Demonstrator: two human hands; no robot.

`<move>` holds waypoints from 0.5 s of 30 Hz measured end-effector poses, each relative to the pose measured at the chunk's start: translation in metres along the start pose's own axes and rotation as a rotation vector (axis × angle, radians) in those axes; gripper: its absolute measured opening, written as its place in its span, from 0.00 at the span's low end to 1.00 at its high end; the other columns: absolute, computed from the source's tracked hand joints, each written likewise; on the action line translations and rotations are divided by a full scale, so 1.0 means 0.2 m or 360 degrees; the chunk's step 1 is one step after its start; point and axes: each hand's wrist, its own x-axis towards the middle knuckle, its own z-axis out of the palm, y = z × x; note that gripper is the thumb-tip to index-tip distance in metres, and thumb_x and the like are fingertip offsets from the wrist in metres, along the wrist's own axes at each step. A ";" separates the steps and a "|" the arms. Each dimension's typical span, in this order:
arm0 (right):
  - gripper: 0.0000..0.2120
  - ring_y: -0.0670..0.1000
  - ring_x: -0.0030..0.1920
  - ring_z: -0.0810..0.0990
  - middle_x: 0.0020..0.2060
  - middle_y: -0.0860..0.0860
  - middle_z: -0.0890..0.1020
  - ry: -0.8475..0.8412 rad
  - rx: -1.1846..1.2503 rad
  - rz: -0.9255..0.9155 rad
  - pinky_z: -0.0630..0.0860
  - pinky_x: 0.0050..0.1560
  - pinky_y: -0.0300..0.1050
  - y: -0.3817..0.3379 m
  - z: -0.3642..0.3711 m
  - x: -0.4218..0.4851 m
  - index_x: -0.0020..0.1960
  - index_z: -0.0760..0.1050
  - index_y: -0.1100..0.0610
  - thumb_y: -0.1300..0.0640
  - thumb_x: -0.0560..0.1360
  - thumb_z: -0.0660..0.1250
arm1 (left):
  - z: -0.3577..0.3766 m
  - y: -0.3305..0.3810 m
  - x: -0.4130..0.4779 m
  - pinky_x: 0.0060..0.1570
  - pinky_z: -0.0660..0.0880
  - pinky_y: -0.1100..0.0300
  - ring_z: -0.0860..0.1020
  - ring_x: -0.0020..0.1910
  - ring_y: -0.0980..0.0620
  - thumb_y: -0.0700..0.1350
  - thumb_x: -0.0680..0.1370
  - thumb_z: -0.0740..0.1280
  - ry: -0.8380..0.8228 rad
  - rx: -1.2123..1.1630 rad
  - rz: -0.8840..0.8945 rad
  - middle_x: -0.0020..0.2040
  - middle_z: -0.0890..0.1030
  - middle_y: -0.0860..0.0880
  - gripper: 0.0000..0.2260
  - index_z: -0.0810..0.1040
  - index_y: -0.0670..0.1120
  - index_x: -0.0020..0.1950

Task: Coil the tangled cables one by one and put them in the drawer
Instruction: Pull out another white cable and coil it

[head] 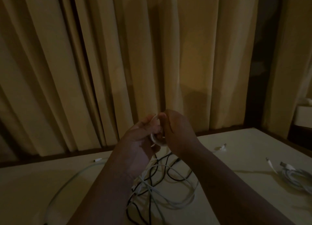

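The room is dim. Both hands are raised above a pale table (pixel 244 150). My left hand (pixel 143 136) and my right hand (pixel 179 131) meet around a small coil of white cable (pixel 156 140), fingers curled on its loops. From the coil the cable drops to a tangle of white and black cables (pixel 160 182) lying on the table below my wrists. One long white cable (pixel 67 182) runs off to the left, its plug (pixel 97 160) near the far edge. No drawer is in view.
A bundled white cable (pixel 293 175) with a USB plug lies at the right of the table. Another small white plug (pixel 221 147) lies near the far edge. Beige curtains (pixel 118 55) hang behind the table. A white box-like object (pixel 303 118) stands at far right.
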 end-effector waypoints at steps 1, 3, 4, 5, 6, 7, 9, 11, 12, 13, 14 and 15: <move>0.17 0.50 0.38 0.80 0.38 0.52 0.80 -0.0005 0.0001 -0.0002 0.79 0.39 0.53 0.00 -0.01 0.00 0.49 0.75 0.56 0.48 0.86 0.53 | 0.01 0.00 0.00 0.42 0.70 0.55 0.78 0.33 0.52 0.38 0.71 0.73 -0.0012 -0.0011 0.0009 0.35 0.80 0.49 0.09 0.82 0.44 0.50; 0.18 0.50 0.38 0.81 0.39 0.52 0.81 -0.0034 0.0009 0.0015 0.79 0.40 0.54 0.00 -0.02 0.00 0.49 0.75 0.57 0.47 0.85 0.52 | 0.01 0.01 0.00 0.38 0.76 0.56 0.81 0.34 0.52 0.36 0.70 0.71 0.0064 0.0016 0.0037 0.38 0.83 0.48 0.18 0.78 0.42 0.59; 0.19 0.50 0.39 0.81 0.39 0.52 0.81 -0.0048 0.0017 0.0028 0.80 0.41 0.54 -0.01 -0.02 0.01 0.49 0.75 0.57 0.47 0.85 0.52 | 0.01 0.01 0.00 0.37 0.77 0.57 0.83 0.36 0.52 0.36 0.70 0.72 0.0135 0.0087 0.0063 0.41 0.84 0.47 0.20 0.77 0.42 0.61; 0.19 0.50 0.39 0.81 0.39 0.52 0.81 -0.0055 0.0021 0.0034 0.80 0.41 0.54 -0.01 -0.02 0.01 0.49 0.76 0.57 0.47 0.85 0.52 | 0.01 0.01 0.00 0.36 0.78 0.57 0.84 0.38 0.51 0.36 0.70 0.72 0.0210 0.0203 0.0105 0.44 0.85 0.47 0.20 0.78 0.43 0.61; 0.19 0.50 0.38 0.80 0.38 0.52 0.81 -0.0053 0.0015 0.0035 0.79 0.41 0.54 -0.01 -0.02 0.01 0.49 0.76 0.56 0.47 0.85 0.52 | 0.01 0.00 0.00 0.37 0.79 0.57 0.84 0.40 0.51 0.35 0.72 0.72 0.0283 0.0332 0.0155 0.45 0.85 0.46 0.17 0.79 0.44 0.60; 0.19 0.50 0.38 0.80 0.38 0.52 0.80 -0.0047 0.0002 0.0036 0.79 0.41 0.53 -0.01 -0.03 0.01 0.49 0.76 0.56 0.47 0.85 0.51 | 0.00 0.00 0.01 0.39 0.80 0.55 0.84 0.41 0.50 0.34 0.74 0.71 0.0348 0.0457 0.0209 0.46 0.85 0.46 0.14 0.81 0.46 0.58; 0.19 0.51 0.38 0.79 0.38 0.52 0.80 -0.0027 -0.0021 0.0048 0.77 0.39 0.50 -0.01 -0.05 0.02 0.49 0.76 0.56 0.47 0.85 0.51 | -0.02 -0.01 0.01 0.42 0.82 0.53 0.85 0.42 0.48 0.35 0.74 0.72 0.0479 0.0690 0.0361 0.48 0.84 0.45 0.11 0.83 0.46 0.53; 0.19 0.50 0.37 0.78 0.38 0.52 0.79 -0.0017 -0.0007 0.0095 0.74 0.37 0.47 0.00 -0.08 0.04 0.49 0.76 0.55 0.46 0.85 0.51 | -0.04 0.00 0.02 0.38 0.82 0.58 0.86 0.38 0.49 0.37 0.74 0.75 0.0565 0.0915 0.0552 0.43 0.85 0.45 0.06 0.83 0.45 0.48; 0.19 0.49 0.36 0.77 0.37 0.51 0.78 -0.0040 0.0003 0.0125 0.73 0.36 0.45 0.00 -0.09 0.04 0.48 0.75 0.55 0.46 0.85 0.51 | -0.05 0.01 0.02 0.36 0.80 0.61 0.85 0.37 0.51 0.39 0.73 0.76 0.0571 0.1013 0.0616 0.39 0.85 0.46 0.04 0.84 0.45 0.46; 0.19 0.48 0.36 0.75 0.36 0.50 0.77 -0.0087 0.0014 0.0148 0.71 0.36 0.45 0.01 -0.11 0.05 0.48 0.75 0.55 0.46 0.85 0.51 | -0.06 0.02 0.01 0.35 0.80 0.62 0.85 0.35 0.51 0.40 0.73 0.76 0.0559 0.1074 0.0650 0.37 0.85 0.46 0.03 0.84 0.45 0.44; 0.20 0.47 0.35 0.74 0.36 0.49 0.76 -0.0149 0.0032 0.0156 0.71 0.37 0.45 0.01 -0.12 0.05 0.46 0.75 0.55 0.46 0.85 0.51 | -0.08 0.04 0.01 0.35 0.80 0.62 0.85 0.35 0.50 0.41 0.72 0.76 0.0543 0.1108 0.0667 0.35 0.85 0.47 0.02 0.85 0.46 0.42; 0.20 0.47 0.35 0.74 0.35 0.48 0.76 -0.0220 0.0062 0.0154 0.71 0.38 0.45 0.01 -0.13 0.05 0.44 0.74 0.54 0.46 0.85 0.52 | -0.09 0.05 0.01 0.34 0.80 0.62 0.85 0.34 0.50 0.41 0.72 0.76 0.0538 0.1143 0.0687 0.35 0.85 0.47 0.02 0.85 0.47 0.41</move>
